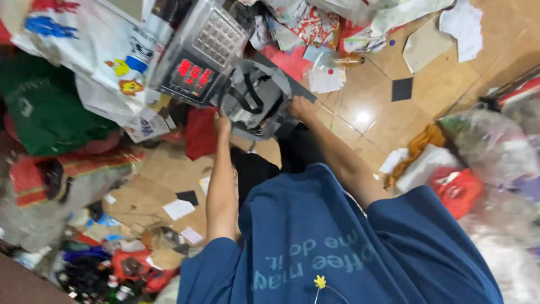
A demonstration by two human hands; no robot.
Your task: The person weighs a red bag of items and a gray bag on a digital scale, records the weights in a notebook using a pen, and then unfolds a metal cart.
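Soft grey cloth bag point(256, 101) with black webbing straps; brushed-metal weighing scale point(199, 53) with glossy display panel; shiny tan tiled floor point(365, 107); rough brown cardboard point(152, 180); crinkled plastic sacks point(489, 146).

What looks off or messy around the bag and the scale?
Both hands, left hand and right hand, grip a grey bag beside a scale. Loose papers, cardboard and bags lie strewn across the tiled floor.

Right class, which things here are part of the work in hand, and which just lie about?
In hand: grey fabric bag with black straps, held by left hand and right hand; silver weighing scale with red digits.
Lying about: green sack, white paper sheets, red plastic bag.
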